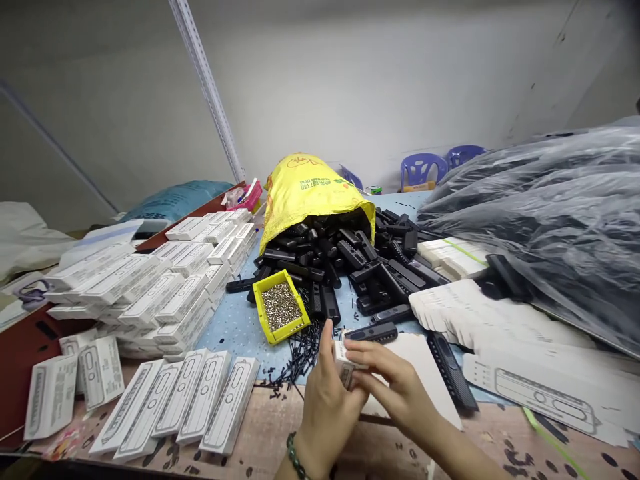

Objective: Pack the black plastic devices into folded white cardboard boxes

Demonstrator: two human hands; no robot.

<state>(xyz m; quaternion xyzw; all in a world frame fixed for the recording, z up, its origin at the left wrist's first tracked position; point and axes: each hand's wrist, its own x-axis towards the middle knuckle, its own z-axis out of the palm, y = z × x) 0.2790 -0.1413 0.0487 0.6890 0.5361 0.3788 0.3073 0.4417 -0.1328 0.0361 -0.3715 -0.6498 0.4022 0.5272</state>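
Between my two hands is a white printed box [344, 360], seen mostly end-on. My left hand [327, 403], with a dark bead bracelet at its wrist, wraps around the box's left side. The bent fingers of my right hand [393, 373] press on its near top end. Most of the box is hidden by the hands. A flat white card piece [430, 390] lies under the right hand, and a black handheld device [373, 333] lies just beyond. A yellow tray [283, 339] of small metal screws stands to the left of them.
White printed boxes [150, 300] are stacked at left, with several more [231, 407] in a row in front. Black devices spill from a yellow bag [320, 190] at the back. Flattened cartons [540, 393] fan out at right, beside a large grey plastic-wrapped heap [550, 220].
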